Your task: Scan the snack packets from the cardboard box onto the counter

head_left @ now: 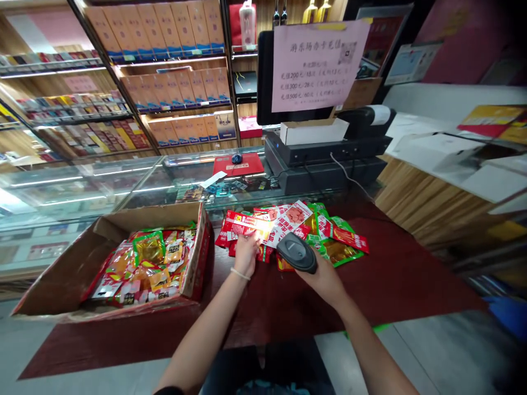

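My left hand [247, 249] is closed on the near edge of a red snack packet [242, 222], held over a pile of packets. A bright light patch falls on that packet. In my right hand [327, 277] is a dark grey barcode scanner [297, 252], its head pointing left toward the packet. Under and behind both hands lie a white-and-red packet [294, 216] and several red and green ones, among them a green-edged packet [343, 252]. The scanner's handle is hidden by its head and my fingers.
On the left of the dark red tabletop [255, 307] stands an open cardboard box [201, 258] with many snack packets. Behind are a glass counter [140, 184], a cash register base [325, 170] and a monitor with a pink paper sign [317, 68]. Shelves of boxes [160, 27] line the back.
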`<state>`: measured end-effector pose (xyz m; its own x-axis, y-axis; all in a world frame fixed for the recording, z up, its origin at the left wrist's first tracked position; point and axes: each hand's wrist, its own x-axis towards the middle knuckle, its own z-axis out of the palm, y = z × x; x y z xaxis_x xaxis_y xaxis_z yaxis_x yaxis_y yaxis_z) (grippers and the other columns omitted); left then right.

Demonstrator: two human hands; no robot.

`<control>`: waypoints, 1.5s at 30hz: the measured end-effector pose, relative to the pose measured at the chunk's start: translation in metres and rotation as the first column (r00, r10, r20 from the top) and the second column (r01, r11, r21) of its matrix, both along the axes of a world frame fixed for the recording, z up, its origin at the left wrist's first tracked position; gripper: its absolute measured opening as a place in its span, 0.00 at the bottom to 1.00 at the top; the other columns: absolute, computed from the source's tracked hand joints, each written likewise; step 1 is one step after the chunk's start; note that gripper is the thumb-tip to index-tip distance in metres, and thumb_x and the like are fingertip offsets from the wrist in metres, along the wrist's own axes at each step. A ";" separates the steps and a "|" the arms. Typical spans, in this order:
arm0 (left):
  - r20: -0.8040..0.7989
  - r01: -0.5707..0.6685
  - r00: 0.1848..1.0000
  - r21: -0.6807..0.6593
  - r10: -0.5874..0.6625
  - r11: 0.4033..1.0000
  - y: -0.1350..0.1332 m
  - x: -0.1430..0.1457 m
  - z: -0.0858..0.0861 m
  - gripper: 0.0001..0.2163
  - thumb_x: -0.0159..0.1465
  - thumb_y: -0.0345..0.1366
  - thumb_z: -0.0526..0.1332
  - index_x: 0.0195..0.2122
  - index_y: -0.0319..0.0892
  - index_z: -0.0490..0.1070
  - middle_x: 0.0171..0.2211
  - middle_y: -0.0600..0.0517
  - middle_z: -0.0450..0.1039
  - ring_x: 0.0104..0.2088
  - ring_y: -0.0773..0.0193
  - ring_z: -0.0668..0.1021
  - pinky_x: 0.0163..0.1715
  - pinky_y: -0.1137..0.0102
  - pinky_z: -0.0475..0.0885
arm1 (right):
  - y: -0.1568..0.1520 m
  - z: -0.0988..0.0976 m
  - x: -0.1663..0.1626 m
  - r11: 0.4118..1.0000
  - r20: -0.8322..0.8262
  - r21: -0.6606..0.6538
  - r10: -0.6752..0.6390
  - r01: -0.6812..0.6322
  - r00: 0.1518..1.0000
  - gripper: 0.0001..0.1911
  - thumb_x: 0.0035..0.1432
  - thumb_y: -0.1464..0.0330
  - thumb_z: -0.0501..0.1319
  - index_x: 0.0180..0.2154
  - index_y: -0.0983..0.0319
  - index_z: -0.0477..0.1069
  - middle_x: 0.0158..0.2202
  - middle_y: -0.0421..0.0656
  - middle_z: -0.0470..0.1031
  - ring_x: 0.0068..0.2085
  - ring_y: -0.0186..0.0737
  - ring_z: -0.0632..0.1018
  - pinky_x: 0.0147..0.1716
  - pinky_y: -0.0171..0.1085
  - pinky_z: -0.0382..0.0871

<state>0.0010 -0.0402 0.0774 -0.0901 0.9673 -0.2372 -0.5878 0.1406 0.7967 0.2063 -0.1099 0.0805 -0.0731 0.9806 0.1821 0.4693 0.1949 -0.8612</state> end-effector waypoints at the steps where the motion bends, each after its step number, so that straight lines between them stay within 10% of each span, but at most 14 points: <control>1: -0.006 0.007 1.000 -0.003 -0.007 1.000 0.001 -0.001 -0.001 0.23 0.48 0.40 0.73 0.40 0.44 0.63 0.29 0.56 0.73 0.24 0.71 0.75 0.21 0.77 0.66 | 0.001 -0.001 -0.001 1.000 -0.008 -0.002 -0.010 0.010 1.000 0.25 0.54 0.61 0.67 0.53 0.59 0.69 0.49 0.49 0.79 0.49 0.52 0.79 0.46 0.45 0.73; 8: -0.313 -0.026 0.948 0.084 0.051 0.996 0.010 -0.003 -0.010 0.15 0.55 0.42 0.68 0.35 0.44 0.62 0.27 0.57 0.70 0.26 0.68 0.74 0.25 0.74 0.67 | 0.004 -0.004 0.014 0.990 -0.095 0.044 -0.127 0.132 0.987 0.24 0.54 0.60 0.66 0.52 0.59 0.68 0.49 0.48 0.78 0.50 0.50 0.79 0.48 0.44 0.72; 15: -0.873 0.287 0.395 0.413 0.286 0.864 0.033 0.015 -0.001 0.07 0.63 0.36 0.59 0.40 0.45 0.75 0.39 0.49 0.72 0.44 0.57 0.74 0.47 0.63 0.68 | 0.000 -0.007 0.067 0.902 -0.167 -0.086 -0.431 0.423 0.887 0.28 0.50 0.53 0.68 0.49 0.61 0.71 0.25 0.41 0.77 0.22 0.44 0.76 0.24 0.41 0.71; 23: -0.918 0.714 0.029 0.296 0.395 0.635 0.043 0.112 -0.019 0.15 0.67 0.31 0.53 0.51 0.44 0.75 0.40 0.44 0.71 0.43 0.54 0.71 0.44 0.61 0.67 | -0.014 -0.006 0.117 0.844 -0.265 -0.128 -0.535 0.520 0.802 0.24 0.51 0.54 0.69 0.44 0.60 0.70 0.17 0.33 0.68 0.16 0.36 0.69 0.16 0.35 0.63; 29: -0.878 0.767 -0.229 0.102 0.419 0.634 0.032 0.176 -0.024 0.16 0.67 0.40 0.57 0.54 0.42 0.71 0.48 0.43 0.71 0.48 0.51 0.70 0.45 0.59 0.66 | -0.030 -0.015 0.146 0.801 -0.249 -0.117 -0.596 0.587 0.763 0.24 0.52 0.53 0.68 0.46 0.60 0.70 0.17 0.33 0.69 0.15 0.35 0.68 0.16 0.34 0.63; 37: -0.881 0.759 -0.230 0.103 0.414 0.643 0.016 0.186 -0.028 0.23 0.67 0.44 0.57 0.62 0.42 0.63 0.61 0.43 0.65 0.58 0.48 0.66 0.54 0.54 0.64 | -0.036 -0.020 0.154 0.786 -0.267 -0.167 -0.618 0.596 0.740 0.25 0.50 0.53 0.69 0.45 0.60 0.70 0.17 0.33 0.69 0.15 0.34 0.68 0.15 0.33 0.62; 45: -0.922 0.721 -0.073 0.214 0.380 0.659 0.011 0.135 0.003 0.16 0.66 0.34 0.60 0.55 0.45 0.70 0.57 0.46 0.70 0.57 0.52 0.70 0.55 0.56 0.65 | -0.030 0.002 0.130 0.831 -0.272 -0.136 -0.554 0.539 0.787 0.21 0.48 0.53 0.70 0.35 0.60 0.71 0.17 0.35 0.69 0.15 0.35 0.68 0.16 0.35 0.63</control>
